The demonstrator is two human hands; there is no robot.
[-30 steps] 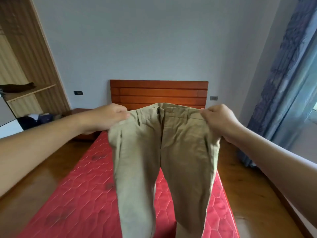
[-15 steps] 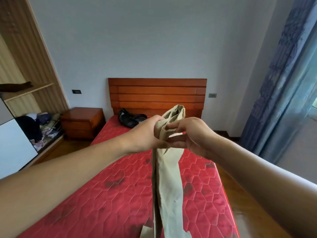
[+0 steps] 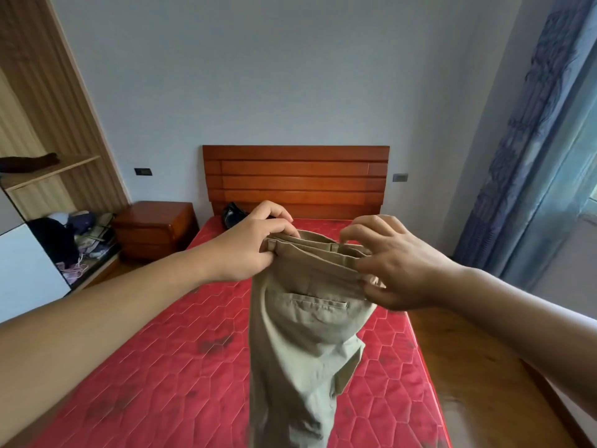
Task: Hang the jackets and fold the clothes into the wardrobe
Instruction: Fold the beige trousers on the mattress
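Here the left hand (image 3: 248, 250) and right hand (image 3: 392, 270) each pinch the waistband of the khaki trousers (image 3: 303, 324); this soft, light cloth hangs limp above the bed (image 3: 145, 367), so the waistband corners seem best.

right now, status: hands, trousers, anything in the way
Waistband of the khaki trousers pinched by left hand and right hand. Legs doubled together, hanging over the red mattress. A dark garment by the headboard, well beyond them.

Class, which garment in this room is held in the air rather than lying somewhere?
The khaki trousers, waistband pinched by the left hand and right hand; the black garment lies on the mattress, the brown garment on the wardrobe shelf.
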